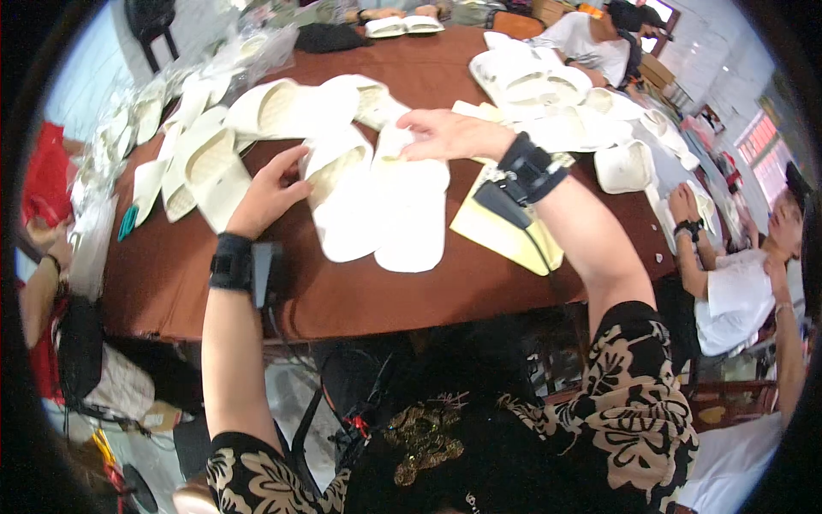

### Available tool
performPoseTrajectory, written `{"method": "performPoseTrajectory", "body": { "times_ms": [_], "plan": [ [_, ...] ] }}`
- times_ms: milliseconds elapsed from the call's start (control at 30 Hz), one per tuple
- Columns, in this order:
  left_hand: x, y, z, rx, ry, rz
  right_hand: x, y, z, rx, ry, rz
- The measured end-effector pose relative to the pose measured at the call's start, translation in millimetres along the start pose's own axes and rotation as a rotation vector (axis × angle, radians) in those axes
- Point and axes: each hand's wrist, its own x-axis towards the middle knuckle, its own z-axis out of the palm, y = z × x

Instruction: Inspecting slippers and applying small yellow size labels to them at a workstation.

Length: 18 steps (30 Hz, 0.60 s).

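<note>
Two white slide slippers lie side by side, the left slipper (347,210) with its foot opening showing and the right slipper (411,218) beside it, paler in the glare. My left hand (272,193) is open at the left slipper's outer edge, thumb and fingers apart. On the far end of the right slipper rests my right hand (458,137), its thumb and fingers bent around that part. The fingertips' exact contact there is partly hidden. Both wrists wear black straps with small devices.
Loose white slippers (210,163) spread over the brown tabletop (300,300) to the left, with plastic-wrapped ones beyond. Another heap of slippers (535,77) lies at the far right. Yellow sheets (505,227) sit under my right wrist. Co-workers (741,295) work around the table.
</note>
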Motion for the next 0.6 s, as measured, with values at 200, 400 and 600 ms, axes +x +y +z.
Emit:
{"method": "performPoseTrajectory", "body": {
  "times_ms": [200,400,600],
  "plan": [
    [3.8,4.7,5.6,-0.083,0.006,-0.042,-10.8,-8.1,-12.3,-0.093,-0.036,-0.158],
    [3.6,3.1,5.2,-0.084,0.039,-0.025,-27.9,-49.3,-30.3,-0.232,0.231,-0.281],
    [3.4,1.1,3.6,-0.061,0.036,-0.053,-35.0,-63.1,-57.9,-0.241,0.468,-0.288]
  ]
}}
